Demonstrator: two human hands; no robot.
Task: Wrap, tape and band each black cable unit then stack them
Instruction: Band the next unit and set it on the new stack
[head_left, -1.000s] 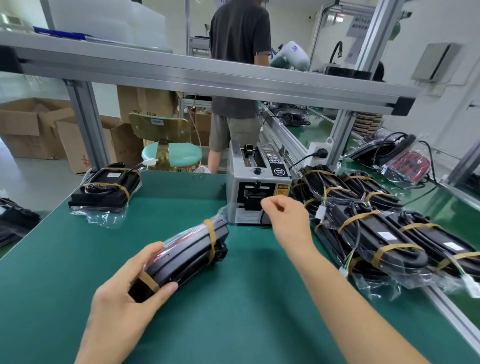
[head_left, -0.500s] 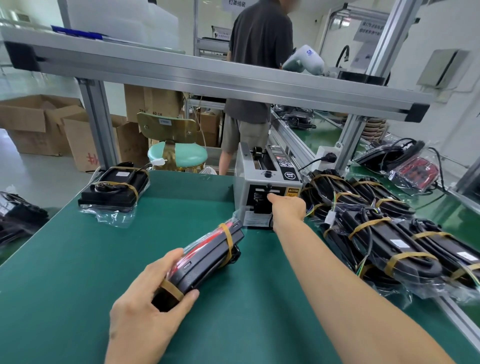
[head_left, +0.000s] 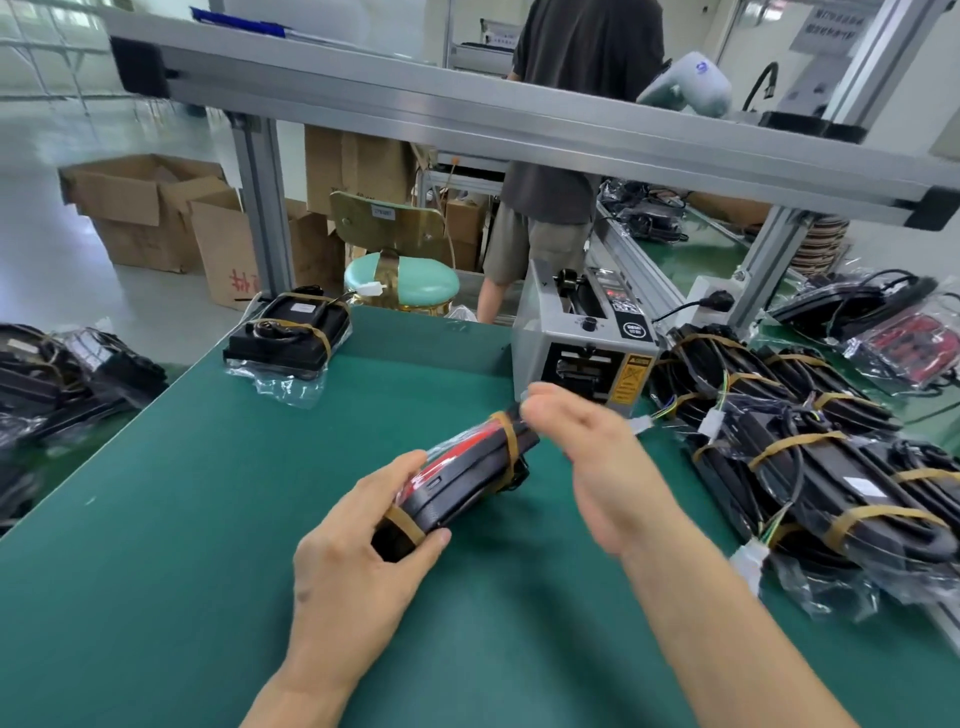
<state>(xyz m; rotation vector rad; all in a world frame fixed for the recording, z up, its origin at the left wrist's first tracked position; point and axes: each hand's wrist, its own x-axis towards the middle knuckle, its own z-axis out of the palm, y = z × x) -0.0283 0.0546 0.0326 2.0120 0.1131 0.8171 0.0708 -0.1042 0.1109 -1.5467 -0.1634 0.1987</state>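
While left hand (head_left: 358, 551) grips one cable unit (head_left: 462, 473) — right hand (head_left: 597, 457) blurred

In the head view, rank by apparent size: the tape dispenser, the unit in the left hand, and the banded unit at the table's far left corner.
1. Tape dispenser, largest.
2. Unit in the left hand and banded unit at the far left corner: they look alike; the held one is nearer and tilted, so I won't rank them.

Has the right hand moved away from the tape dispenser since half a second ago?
Yes. The right hand was at the tape dispenser mouth; now it has pulled back toward the banded unit in the left hand.
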